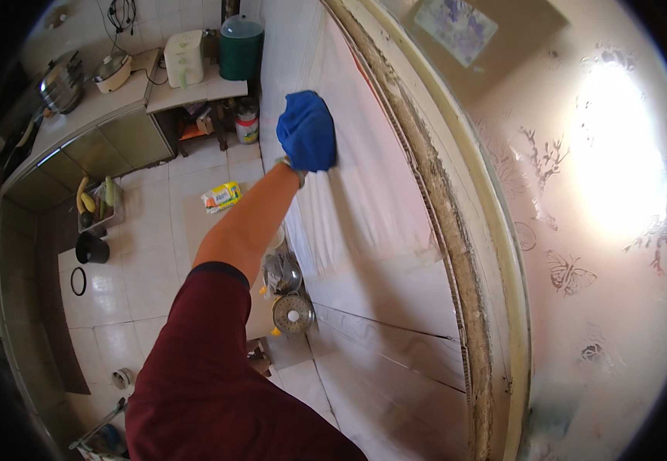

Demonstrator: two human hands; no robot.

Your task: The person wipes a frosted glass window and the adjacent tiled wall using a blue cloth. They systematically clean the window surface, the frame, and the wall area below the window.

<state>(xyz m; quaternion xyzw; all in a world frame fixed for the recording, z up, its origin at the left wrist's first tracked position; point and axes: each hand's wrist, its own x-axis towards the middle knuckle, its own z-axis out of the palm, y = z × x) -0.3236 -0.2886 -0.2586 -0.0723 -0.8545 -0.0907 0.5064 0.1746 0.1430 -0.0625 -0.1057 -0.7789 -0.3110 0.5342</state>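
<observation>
My left hand (295, 168) reaches up and holds a blue cloth (309, 129) flat against the wall beside the doorway. The cloth hides nearly all of the fingers, and a pale band shows at the wrist. Smooth, pale sheeting (362, 190) with fine wrinkles covers this part of the wall, and its lower border looks taped. Below it, light marbled tiles (391, 351) continue downward. A shadow falls across the sheeting under my arm. My right hand is out of view.
A rough, crumbling door edge (426, 155) runs beside a patterned glossy panel (575, 322). Floor items include a wipes packet (221, 197), a lidded pot (293, 315), a vegetable bin (115, 210) and a black bucket (92, 249). An air fryer (185, 57) and green container (241, 52) stand on the counter.
</observation>
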